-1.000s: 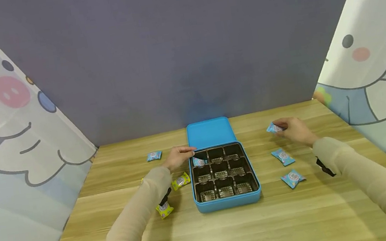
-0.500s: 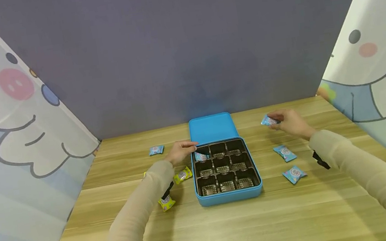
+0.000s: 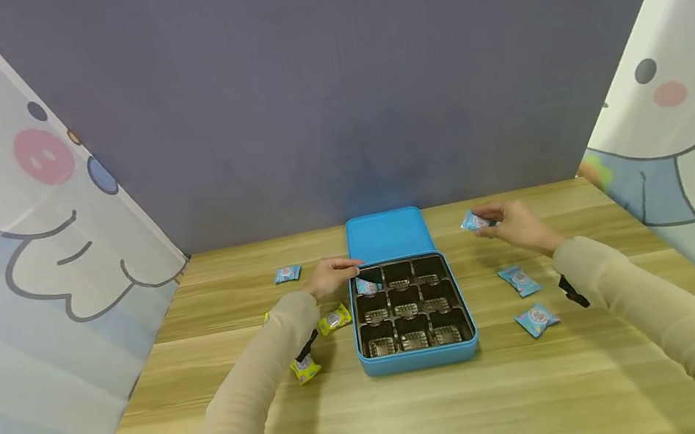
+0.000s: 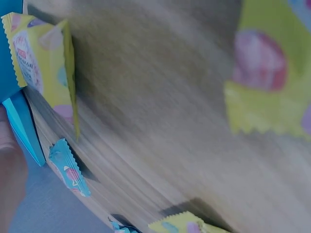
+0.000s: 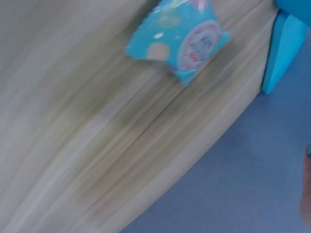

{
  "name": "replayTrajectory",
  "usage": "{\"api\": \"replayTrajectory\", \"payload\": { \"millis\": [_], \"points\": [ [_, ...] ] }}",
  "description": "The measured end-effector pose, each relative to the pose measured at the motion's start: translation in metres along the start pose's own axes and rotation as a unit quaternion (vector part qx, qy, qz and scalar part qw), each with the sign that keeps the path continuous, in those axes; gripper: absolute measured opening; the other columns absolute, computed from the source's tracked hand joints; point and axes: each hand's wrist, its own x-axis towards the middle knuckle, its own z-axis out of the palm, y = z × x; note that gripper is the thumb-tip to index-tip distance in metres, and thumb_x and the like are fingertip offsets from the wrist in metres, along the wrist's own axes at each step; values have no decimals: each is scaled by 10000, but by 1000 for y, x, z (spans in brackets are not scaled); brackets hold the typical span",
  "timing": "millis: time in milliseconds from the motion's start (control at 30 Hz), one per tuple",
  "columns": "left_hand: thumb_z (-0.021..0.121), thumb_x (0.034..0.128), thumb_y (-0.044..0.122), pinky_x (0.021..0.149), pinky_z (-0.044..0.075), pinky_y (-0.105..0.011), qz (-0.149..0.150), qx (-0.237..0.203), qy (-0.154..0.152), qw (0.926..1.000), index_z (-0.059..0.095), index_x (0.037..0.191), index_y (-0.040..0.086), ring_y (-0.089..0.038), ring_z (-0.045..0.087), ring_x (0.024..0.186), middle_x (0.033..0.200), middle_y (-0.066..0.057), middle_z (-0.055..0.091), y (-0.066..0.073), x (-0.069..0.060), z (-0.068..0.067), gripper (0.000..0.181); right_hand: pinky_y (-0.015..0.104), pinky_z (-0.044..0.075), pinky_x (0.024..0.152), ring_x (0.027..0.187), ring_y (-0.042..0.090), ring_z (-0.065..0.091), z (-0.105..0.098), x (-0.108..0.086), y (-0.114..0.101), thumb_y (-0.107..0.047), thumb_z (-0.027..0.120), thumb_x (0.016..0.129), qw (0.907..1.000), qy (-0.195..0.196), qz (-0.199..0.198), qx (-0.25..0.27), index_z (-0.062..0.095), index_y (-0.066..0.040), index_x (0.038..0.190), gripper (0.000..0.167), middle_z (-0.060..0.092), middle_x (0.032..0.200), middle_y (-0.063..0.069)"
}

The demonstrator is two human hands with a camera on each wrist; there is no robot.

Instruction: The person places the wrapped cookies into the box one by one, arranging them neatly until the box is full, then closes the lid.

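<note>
A blue tin box [image 3: 419, 359] with its lid open behind it holds a black tray divided into several compartments. One blue wrapped candy [image 3: 368, 287] sits tilted in the tray's back left compartment. My left hand [image 3: 327, 278] is at the box's back left corner, its fingers reaching to the rim just above that candy; exact contact cannot be told. Right of the open lid [image 3: 388, 235], my right hand [image 3: 516, 227] pinches another blue wrapped candy [image 3: 476, 220] by its end, above the table. In the right wrist view only a fingertip [image 5: 306, 194] shows at the edge.
Two blue wrapped candies [image 3: 519, 281] lie right of the box, and one more blue candy [image 3: 287, 274] lies at the back left. Several yellow wrapped candies [image 3: 335, 319] lie near my left forearm, which partly hides some. A grey panel [image 3: 331, 100] stands behind the wooden table [image 3: 416, 422].
My right hand has lifted the blue wrapped candy and carried it left toward the box. The left hand stays at the box corner. The head view has shifted slightly.
</note>
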Motion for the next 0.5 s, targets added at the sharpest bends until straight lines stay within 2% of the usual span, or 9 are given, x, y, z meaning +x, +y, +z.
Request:
{"api": "replayTrajectory", "payload": {
  "millis": [133, 200, 400, 500],
  "points": [
    [558, 909, 94, 962, 454, -416, -60, -85, -106, 9999, 603, 1198, 12, -320, 499, 1187, 1348, -159, 481, 11, -12, 1, 304, 475, 469, 918, 1181, 365, 499, 5, 0, -6, -153, 675, 834, 9998, -177, 0, 136, 494, -14, 1303, 522, 509, 1296, 221],
    [553, 912, 95, 974, 444, -422, -86, -104, -168, 9998, 593, 1208, 5, -325, 484, 1203, 1360, -166, 466, 12, -13, 1, 312, 468, 474, 913, 1180, 359, 503, 6, 0, -8, -164, 679, 832, 9996, -228, -57, 177, 496, -18, 1303, 525, 509, 1298, 217],
    [556, 920, 157, 959, 454, -413, 64, 67, -64, 9999, 611, 1206, 61, -291, 503, 1188, 1355, -124, 484, 4, 0, 0, 306, 459, 484, 897, 1183, 367, 495, 7, 6, -10, -148, 669, 840, 9991, -122, -240, 318, 492, -3, 1302, 515, 498, 1301, 229],
    [563, 919, 179, 957, 459, -395, -86, 116, -54, 9999, 621, 1202, 97, -265, 510, 1185, 1363, -90, 481, -4, 6, 0, 301, 455, 487, 897, 1191, 357, 493, 8, 7, -10, -151, 671, 838, 9992, -193, -129, 324, 494, -25, 1306, 516, 503, 1306, 211]
  ]
}}
